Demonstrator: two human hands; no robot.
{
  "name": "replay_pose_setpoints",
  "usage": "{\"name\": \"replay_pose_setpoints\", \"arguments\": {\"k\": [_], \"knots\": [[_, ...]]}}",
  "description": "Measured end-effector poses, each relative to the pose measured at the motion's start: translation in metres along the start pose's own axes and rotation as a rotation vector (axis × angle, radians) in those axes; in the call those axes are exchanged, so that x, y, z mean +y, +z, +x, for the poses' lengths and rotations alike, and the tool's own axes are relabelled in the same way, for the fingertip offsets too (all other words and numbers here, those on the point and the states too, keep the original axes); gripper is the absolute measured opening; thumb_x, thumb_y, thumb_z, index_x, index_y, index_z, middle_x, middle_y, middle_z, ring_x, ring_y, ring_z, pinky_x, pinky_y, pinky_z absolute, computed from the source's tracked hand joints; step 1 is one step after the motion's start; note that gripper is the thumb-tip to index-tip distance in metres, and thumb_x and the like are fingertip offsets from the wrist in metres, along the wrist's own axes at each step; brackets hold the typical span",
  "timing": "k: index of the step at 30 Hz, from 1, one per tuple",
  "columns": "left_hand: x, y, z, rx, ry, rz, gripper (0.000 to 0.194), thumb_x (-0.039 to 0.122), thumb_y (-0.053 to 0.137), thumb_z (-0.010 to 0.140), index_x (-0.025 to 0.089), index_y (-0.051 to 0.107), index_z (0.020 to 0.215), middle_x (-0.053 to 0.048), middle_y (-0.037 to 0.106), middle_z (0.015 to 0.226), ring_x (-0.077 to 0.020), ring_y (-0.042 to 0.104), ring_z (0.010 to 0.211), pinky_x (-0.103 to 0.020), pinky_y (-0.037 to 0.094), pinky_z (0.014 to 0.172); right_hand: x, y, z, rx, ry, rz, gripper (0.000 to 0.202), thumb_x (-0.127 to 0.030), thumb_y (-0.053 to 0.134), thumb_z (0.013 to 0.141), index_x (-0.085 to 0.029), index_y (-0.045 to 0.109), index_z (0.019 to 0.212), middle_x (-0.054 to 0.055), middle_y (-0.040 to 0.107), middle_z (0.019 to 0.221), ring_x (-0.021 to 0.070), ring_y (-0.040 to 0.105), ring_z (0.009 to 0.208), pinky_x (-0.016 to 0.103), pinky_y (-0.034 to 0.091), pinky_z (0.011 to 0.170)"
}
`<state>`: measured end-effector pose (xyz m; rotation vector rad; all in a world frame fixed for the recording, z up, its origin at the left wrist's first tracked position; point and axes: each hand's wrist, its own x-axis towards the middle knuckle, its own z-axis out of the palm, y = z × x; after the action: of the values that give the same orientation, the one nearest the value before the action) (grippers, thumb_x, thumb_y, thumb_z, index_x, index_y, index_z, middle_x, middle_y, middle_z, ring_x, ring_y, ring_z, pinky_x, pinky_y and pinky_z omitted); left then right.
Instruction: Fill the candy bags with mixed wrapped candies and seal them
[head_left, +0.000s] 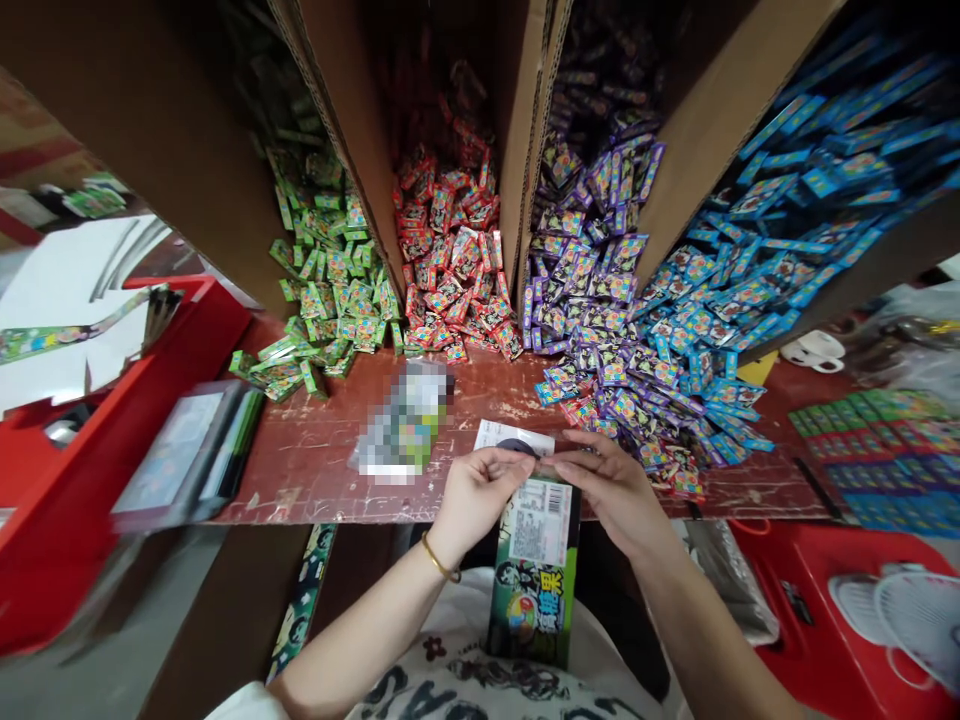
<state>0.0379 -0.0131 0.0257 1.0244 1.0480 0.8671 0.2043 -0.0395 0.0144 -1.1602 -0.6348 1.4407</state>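
Observation:
My left hand point(484, 495) and my right hand point(611, 490) meet at the upper end of a green and black candy box point(536, 600). Fingers of both hands are pinched together at that end, and their grip covers the edge. The box hangs lengthwise in front of my body, with a white barcode label and large printed characters showing. Just beyond my fingertips, a white printed piece point(491, 435) with a dark rounded shape lies on the table, partly hidden. To the left, a clear packet with some green point(424, 430) rests on the red table point(300, 475); its picture is pixelated.
Open cardboard bins spill small wrapped candies onto the table: green point(337, 290), red point(457, 270), purple point(585, 280) and blue point(720, 290). A red crate point(45, 570) stands left, beside stacked flat packs point(176, 450). Rows of coloured packs point(885, 450) and a red stool point(810, 610) are right.

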Motion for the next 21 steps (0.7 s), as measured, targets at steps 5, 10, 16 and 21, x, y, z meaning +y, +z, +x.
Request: {"name": "replay_pose_setpoints", "arguments": {"k": [5, 10, 16, 21], "knots": [[-0.004, 0.005, -0.002, -0.021, 0.124, 0.166, 0.021, 0.036, 0.068, 0.074, 0.015, 0.067, 0.072, -0.004, 0.07, 0.071, -0.0139, 0.06, 0.062, -0.025, 0.048, 0.059, 0.006, -0.011, -0.004, -0.01, -0.048, -0.032, 0.045, -0.031, 0.078, 0.063, -0.019, 0.057, 0.101, 0.004, 0.073, 0.074, 0.0236, 0.069, 0.076, 0.038, 0.053, 0.073], [-0.016, 0.009, 0.001, -0.073, 0.197, 0.222, 0.022, 0.031, 0.073, 0.07, 0.017, 0.063, 0.082, -0.005, 0.069, 0.083, -0.0183, 0.062, 0.08, -0.031, 0.047, 0.077, 0.022, -0.007, -0.023, 0.095, -0.209, -0.199, 0.04, -0.036, 0.065, 0.078, -0.022, 0.053, 0.114, 0.007, 0.073, 0.088, 0.0231, 0.067, 0.09, 0.04, 0.051, 0.083], [-0.028, 0.008, 0.009, -0.069, 0.176, 0.232, 0.02, 0.034, 0.067, 0.075, 0.017, 0.062, 0.083, -0.004, 0.066, 0.083, -0.018, 0.059, 0.079, -0.03, 0.044, 0.077, 0.003, -0.015, 0.006, -0.002, -0.353, -0.449, 0.014, -0.035, 0.068, 0.073, -0.021, 0.064, 0.076, 0.003, 0.065, 0.081, 0.0177, 0.061, 0.079, 0.031, 0.048, 0.073], [-0.031, 0.009, 0.011, -0.085, 0.084, 0.11, 0.022, 0.039, 0.053, 0.083, 0.017, 0.058, 0.083, -0.001, 0.062, 0.075, -0.0154, 0.055, 0.069, -0.026, 0.043, 0.067, -0.034, -0.013, 0.032, -0.339, -0.144, -0.579, 0.016, -0.034, 0.066, 0.072, -0.019, 0.063, 0.067, -0.002, 0.06, 0.063, 0.0127, 0.054, 0.059, 0.025, 0.041, 0.057]]}}
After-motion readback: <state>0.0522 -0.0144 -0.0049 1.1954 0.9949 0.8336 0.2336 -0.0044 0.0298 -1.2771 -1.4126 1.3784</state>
